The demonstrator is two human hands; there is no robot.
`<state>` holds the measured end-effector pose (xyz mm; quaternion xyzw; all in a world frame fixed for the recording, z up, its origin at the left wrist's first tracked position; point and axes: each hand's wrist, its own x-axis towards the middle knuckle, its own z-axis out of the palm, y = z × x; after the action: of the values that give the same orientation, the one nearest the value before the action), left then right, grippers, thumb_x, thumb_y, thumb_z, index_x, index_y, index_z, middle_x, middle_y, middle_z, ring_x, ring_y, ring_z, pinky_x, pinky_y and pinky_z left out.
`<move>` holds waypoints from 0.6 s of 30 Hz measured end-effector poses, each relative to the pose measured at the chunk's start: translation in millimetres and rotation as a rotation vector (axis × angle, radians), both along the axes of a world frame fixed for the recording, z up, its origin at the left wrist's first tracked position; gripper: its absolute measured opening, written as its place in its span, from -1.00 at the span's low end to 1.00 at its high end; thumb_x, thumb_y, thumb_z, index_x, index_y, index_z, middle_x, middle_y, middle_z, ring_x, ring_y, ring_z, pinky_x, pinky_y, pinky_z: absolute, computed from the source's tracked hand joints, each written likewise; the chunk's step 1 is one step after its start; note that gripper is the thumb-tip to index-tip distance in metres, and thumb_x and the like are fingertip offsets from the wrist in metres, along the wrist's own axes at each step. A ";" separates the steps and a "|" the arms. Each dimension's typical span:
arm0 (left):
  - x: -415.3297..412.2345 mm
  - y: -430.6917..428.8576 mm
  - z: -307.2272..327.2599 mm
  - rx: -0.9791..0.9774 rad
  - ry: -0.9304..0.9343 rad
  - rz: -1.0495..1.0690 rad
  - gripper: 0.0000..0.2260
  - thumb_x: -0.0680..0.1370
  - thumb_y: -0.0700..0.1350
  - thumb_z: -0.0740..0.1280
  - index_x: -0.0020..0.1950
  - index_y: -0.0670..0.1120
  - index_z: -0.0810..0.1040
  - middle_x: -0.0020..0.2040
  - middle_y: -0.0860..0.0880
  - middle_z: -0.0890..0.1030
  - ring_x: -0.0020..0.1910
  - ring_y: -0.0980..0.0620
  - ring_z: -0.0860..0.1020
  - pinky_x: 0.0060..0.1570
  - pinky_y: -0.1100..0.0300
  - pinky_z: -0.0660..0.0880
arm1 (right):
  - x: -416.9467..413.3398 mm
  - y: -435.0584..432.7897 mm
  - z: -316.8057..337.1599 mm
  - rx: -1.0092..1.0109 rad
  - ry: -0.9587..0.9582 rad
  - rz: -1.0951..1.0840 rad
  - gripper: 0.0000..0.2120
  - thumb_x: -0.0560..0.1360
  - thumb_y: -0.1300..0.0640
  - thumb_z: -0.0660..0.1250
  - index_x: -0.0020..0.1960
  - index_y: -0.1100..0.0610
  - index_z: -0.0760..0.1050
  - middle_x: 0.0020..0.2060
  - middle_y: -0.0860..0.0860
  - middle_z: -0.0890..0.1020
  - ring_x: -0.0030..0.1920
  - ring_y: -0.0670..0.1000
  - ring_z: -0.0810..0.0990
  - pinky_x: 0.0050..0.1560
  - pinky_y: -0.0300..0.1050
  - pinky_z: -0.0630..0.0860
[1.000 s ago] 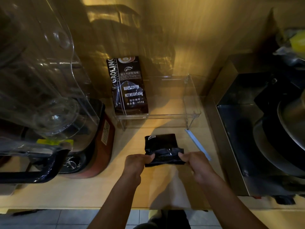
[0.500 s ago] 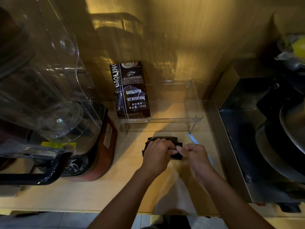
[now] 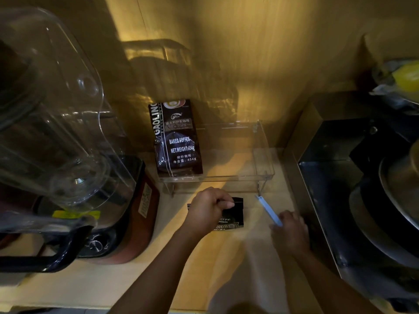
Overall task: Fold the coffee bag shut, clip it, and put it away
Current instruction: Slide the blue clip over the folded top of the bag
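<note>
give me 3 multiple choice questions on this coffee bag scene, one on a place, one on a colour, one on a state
1. Where does the big printed coffee bag stand?
A. in the clear tray
B. on the blender
C. beside the sink

2. What colour is the clip?
A. red
B. light blue
C. black

3. What is the left hand doing?
A. resting flat on the counter
B. gripping the folded top of the small black bag
C. holding the clip

Answers: 1 A, it stands at the tray's left end. 2 B, a pale blue strip lies on the counter. 3 B, its fingers close over the fold while the right hand reaches the clip.
</note>
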<state>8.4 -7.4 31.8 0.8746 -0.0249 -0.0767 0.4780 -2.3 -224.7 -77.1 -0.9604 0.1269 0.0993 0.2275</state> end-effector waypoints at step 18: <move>14.3 -8.0 -2.4 0.190 -0.205 -0.083 -0.67 0.46 -0.41 0.21 -0.14 -0.04 0.66 -0.36 0.12 0.29 -0.19 0.02 0.35 -0.09 0.16 0.21 | -2.0 -8.4 79.2 1.034 0.074 -0.040 -0.68 0.45 0.48 0.19 0.09 0.15 0.39 -0.32 0.18 0.59 -0.41 -0.06 0.60 -0.33 -0.24 0.52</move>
<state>22.8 -15.4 29.4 0.9174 -0.1022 -0.0088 0.3846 -4.3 -233.1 2.1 -0.7157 0.0873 0.1784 0.6695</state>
